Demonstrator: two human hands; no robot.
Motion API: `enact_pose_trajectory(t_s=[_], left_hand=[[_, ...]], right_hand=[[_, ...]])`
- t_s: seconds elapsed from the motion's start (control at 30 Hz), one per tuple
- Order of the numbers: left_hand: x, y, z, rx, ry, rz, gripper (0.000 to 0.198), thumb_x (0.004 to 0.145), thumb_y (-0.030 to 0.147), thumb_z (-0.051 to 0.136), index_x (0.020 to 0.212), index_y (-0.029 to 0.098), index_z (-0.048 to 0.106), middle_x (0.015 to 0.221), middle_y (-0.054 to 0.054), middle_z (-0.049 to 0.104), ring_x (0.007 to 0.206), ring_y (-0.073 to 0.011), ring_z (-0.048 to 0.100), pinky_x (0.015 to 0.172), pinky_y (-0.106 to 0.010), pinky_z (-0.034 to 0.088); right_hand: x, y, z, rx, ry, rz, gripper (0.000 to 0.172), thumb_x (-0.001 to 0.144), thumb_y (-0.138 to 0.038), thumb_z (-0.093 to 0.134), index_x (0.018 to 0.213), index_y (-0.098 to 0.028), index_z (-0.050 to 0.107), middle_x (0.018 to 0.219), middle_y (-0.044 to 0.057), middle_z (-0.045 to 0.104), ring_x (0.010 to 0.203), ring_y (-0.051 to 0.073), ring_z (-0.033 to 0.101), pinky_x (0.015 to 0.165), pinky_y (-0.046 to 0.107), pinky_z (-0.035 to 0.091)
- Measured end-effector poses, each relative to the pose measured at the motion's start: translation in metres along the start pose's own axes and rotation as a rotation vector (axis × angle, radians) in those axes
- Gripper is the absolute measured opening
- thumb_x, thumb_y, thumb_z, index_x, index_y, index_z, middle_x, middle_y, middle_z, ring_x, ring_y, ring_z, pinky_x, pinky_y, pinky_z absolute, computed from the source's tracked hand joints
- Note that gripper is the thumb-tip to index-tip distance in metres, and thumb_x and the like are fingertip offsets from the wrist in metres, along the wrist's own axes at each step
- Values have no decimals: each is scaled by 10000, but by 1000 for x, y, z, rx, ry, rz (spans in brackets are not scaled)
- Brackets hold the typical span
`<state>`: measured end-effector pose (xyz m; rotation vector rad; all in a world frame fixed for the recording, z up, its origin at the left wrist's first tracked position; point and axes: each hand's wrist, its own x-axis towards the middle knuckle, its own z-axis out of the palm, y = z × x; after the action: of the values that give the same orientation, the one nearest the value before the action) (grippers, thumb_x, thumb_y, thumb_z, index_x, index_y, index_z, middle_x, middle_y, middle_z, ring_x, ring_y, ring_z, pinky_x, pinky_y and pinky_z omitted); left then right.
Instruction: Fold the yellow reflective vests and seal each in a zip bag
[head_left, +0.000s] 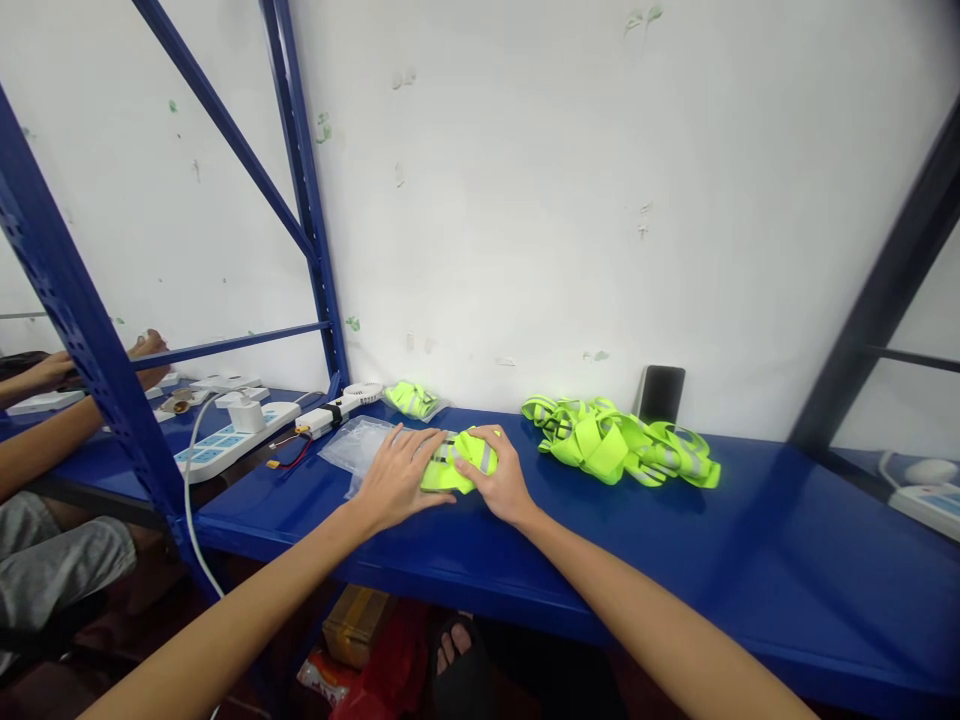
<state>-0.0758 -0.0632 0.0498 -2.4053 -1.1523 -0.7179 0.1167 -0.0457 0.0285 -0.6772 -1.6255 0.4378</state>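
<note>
A folded neon-yellow reflective strap bundle [459, 462] with grey stripes lies low over the blue table, gripped from both sides. My left hand [401, 475] has its fingers over the left end, the thumb along the near edge. On the right end, my right hand [499, 472] is closed round it, thumb on top. Partly under my left hand lies a clear plastic bag [352, 445]. To the right sits a loose heap of matching reflective straps [615, 440] with black buckles. Behind my left hand is a bagged yellow bundle [411, 399].
A black phone [661, 394] leans against the wall. On the left are a white handheld fan [330, 412], a battery lead [289, 460] and a power strip [236, 440]. A blue rack post [75, 290] separates another person's arms [52, 440]. Below stands a cardboard box [358, 625].
</note>
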Motion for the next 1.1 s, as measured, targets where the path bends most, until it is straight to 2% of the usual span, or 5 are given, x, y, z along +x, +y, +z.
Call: enact_pose_trajectory(t_s=[0.3,0.67,0.9,1.0,1.1], left_hand=[[10,18,10,-32,-3,-34,743,792,572,549,1368,176,296,1385,-168,435,1306,-313,379,1096,-532,234],[17,30,23,45,15,-85,710,801,536,561,1336,136,321,1282,-201,490,1243,-333,427,1079,-556,214],[27,41,31,88,-46,-44,695,790,379,625,1360,140,307,1303,-202,485,1269,-332,402,1081,-558,206],[29,35,26,-4,-66,-34,737,753,467,657,1342,157,341,1309,-187,484,1269,-328,404,1083,-539,219],[25,18,10,-135,-117,-44,816,689,610,662,1322,187,368,1293,-156,495,1229,-327,440,1047,-514,293]], right_hand=[[1,-4,8,14,75,119,298,869,-349,511,1150,-258,551,1060,45,588,1004,224,531,924,375,394],[-1,24,27,220,238,455,396,707,-417,669,969,-225,442,874,35,561,816,210,578,719,338,491],[-4,32,32,82,287,374,228,837,-455,514,836,-233,458,806,17,569,795,188,561,749,327,473],[-1,26,22,135,238,381,262,855,-480,477,801,-223,484,780,15,570,766,180,568,734,319,481],[0,15,10,291,4,438,257,757,-416,615,883,-204,543,808,5,561,715,166,579,678,310,505]])
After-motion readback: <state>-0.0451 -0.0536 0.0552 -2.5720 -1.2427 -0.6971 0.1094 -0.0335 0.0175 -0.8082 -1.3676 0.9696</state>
